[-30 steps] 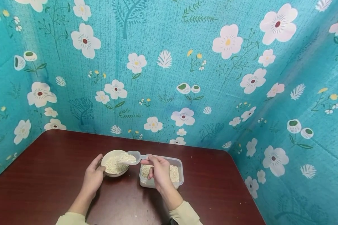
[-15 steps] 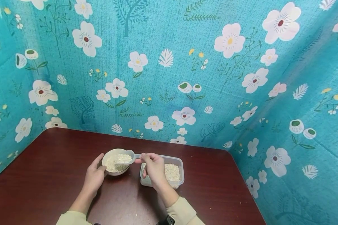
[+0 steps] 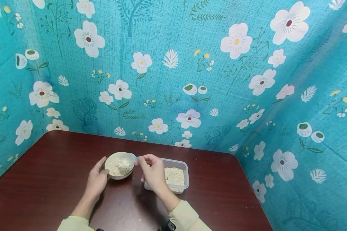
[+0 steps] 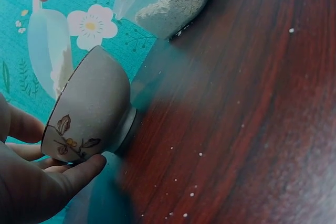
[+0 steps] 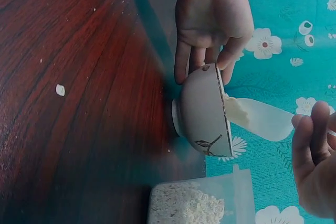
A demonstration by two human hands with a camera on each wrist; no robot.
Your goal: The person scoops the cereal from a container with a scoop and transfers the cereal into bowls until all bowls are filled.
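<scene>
A pale bowl (image 3: 120, 177) with a dark rim and a painted leaf sprig stands on the table, holding oat flakes (image 3: 115, 170). My left hand (image 3: 96, 181) grips its left side, thumb by the rim and fingers against the outer wall (image 4: 100, 98). The handle of a translucent plastic scoop (image 5: 268, 120) is pinched in my right hand (image 3: 154, 173). In the head view the scoop's head lies tilted over the bowl's right rim, with flakes at its mouth. Behind my right hand is a clear rectangular tub (image 3: 186, 179), partly hidden, with more oat flakes (image 3: 174, 176) inside.
Dark red-brown wooden table (image 3: 219, 192) extends around the bowl and tub. Loose flakes (image 5: 60, 90) are scattered on it. A blue floral cloth (image 3: 167, 96) hangs behind the table and along both sides. A dark watch (image 3: 171, 225) sits at my right cuff.
My right hand has moved left with the scoop, bringing its head farther over the bowl and tipping it. More of the tub's oats show. My left hand stays on the bowl.
</scene>
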